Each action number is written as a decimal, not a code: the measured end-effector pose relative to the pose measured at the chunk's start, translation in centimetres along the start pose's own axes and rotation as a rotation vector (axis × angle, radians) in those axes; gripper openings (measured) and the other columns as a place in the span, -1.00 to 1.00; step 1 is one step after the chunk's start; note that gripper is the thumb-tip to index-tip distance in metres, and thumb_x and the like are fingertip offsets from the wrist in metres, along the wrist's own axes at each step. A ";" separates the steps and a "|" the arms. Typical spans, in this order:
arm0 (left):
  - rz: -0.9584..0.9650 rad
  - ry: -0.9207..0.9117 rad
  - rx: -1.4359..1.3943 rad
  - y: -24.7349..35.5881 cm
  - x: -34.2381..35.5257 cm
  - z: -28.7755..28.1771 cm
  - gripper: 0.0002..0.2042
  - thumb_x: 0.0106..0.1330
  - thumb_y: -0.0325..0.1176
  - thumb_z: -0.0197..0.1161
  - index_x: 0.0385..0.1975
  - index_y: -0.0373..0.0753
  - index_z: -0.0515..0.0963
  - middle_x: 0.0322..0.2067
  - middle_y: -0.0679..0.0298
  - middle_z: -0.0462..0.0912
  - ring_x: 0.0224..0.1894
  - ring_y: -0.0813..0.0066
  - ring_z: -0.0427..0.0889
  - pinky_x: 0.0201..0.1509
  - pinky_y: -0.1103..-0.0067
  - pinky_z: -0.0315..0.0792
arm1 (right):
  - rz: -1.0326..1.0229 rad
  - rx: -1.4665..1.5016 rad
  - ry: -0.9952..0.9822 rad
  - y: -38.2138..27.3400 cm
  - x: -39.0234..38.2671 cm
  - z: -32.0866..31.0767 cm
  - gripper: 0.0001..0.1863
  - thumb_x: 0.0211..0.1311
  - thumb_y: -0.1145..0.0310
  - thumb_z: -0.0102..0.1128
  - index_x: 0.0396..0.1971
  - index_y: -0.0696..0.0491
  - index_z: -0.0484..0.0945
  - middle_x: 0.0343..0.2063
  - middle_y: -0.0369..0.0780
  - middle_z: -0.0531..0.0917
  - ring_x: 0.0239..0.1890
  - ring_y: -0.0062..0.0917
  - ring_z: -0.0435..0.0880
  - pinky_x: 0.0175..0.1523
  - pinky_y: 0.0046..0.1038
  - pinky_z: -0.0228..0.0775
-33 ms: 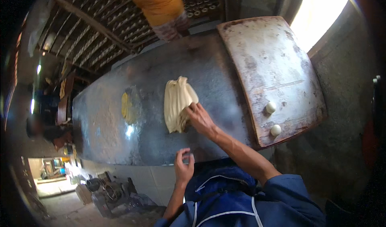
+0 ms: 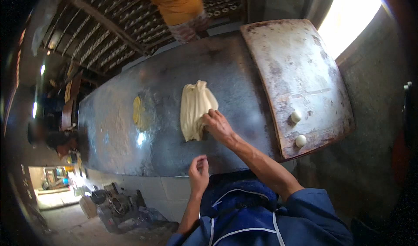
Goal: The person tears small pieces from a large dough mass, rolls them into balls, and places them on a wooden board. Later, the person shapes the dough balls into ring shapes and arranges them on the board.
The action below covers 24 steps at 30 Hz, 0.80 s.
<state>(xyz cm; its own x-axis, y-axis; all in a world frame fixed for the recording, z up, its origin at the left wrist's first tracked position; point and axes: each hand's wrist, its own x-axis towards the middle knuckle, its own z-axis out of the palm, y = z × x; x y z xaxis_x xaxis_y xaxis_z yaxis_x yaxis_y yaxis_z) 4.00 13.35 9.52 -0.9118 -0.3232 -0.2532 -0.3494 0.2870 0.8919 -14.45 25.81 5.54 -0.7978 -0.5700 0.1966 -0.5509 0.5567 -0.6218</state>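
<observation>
A folded, ridged slab of pale dough (image 2: 194, 108) lies on the dark worktop in front of me. My right hand (image 2: 216, 123) reaches across to its near right edge, with the fingers closed on the dough there. By the front edge of the table, apart from the dough, my left hand (image 2: 199, 173) is raised, its fingers curled in toward the thumb and nothing visible in them. A smaller flat yellowish piece (image 2: 138, 111), its kind unclear, rests to the left on the worktop.
At the right end lies a worn, whitish board (image 2: 296, 67) bearing two white balls (image 2: 296, 116). Racks (image 2: 100, 37) with rows of small pale pieces stand beyond the table, near a person in orange (image 2: 178, 2). Dark machinery (image 2: 115, 204) sits on the floor at lower left.
My left hand's fingers have drawn closer together and it has shifted slightly. The right hand keeps its place at the dough's edge. The whole view has shifted a little.
</observation>
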 end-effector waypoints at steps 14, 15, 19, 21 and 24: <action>-0.073 -0.469 -0.320 -4.1 4.9 -2.7 -0.38 0.61 0.13 -0.19 0.08 -0.43 0.49 -0.24 0.12 0.67 -0.12 0.27 0.69 0.06 0.39 0.54 | 1.120 1.410 -0.350 -7.7 -4.2 0.2 -0.56 0.58 0.01 -0.01 -0.18 0.13 0.61 -0.43 -0.24 0.67 -0.42 -0.48 0.66 -0.29 -0.39 0.52; 0.005 -0.477 -0.113 -4.8 4.6 -3.8 -0.30 0.60 0.20 -0.24 0.12 -0.46 0.48 -0.22 0.09 0.68 -0.09 0.27 0.69 0.08 0.41 0.54 | 1.040 1.304 -0.310 -7.9 -5.1 0.3 -0.55 0.58 -0.01 0.01 -0.20 0.13 0.61 -0.44 -0.26 0.67 -0.42 -0.49 0.66 -0.31 -0.37 0.50; -0.655 -0.623 -0.841 0.2 8.7 -3.5 -0.47 0.55 0.11 -0.04 0.05 -0.32 0.52 -0.35 0.21 0.66 -0.24 0.26 0.67 -0.07 0.41 0.54 | 0.732 0.455 -0.213 -11.2 -7.3 -1.3 -0.61 0.52 0.09 0.09 -0.33 0.15 0.57 -0.53 -0.13 0.68 -0.51 -0.26 0.66 -0.35 -0.18 0.44; -0.845 -0.526 -1.278 2.3 10.4 0.0 -0.64 0.54 -0.04 0.02 -0.11 -0.25 0.55 -0.54 0.34 0.55 -0.49 0.39 0.59 -0.34 0.49 0.52 | 0.494 -0.088 -0.180 -12.7 -8.4 -1.3 -0.68 0.48 0.20 0.11 -0.38 0.16 0.53 -0.51 -0.01 0.68 -0.50 -0.08 0.64 -0.33 -0.11 0.43; -0.929 -0.778 -1.560 -2.7 12.6 3.6 -0.79 0.48 -0.20 0.05 -0.37 -0.15 0.44 -0.68 0.50 0.25 -0.72 0.59 0.20 -0.64 0.63 0.18 | 0.581 -0.058 -0.233 -17.4 -7.1 -5.1 -0.75 0.38 0.32 0.15 -0.45 0.17 0.49 -0.49 0.04 0.63 -0.45 0.03 0.61 -0.32 -0.07 0.42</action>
<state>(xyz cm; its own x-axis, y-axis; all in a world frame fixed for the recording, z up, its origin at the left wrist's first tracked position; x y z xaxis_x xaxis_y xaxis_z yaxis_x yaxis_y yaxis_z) -7.38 11.77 2.58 -0.6235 0.6402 -0.4488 -0.6268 -0.7524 -0.2025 -0.39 23.23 18.83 -0.9001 -0.2777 -0.3358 -0.0608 0.8431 -0.5343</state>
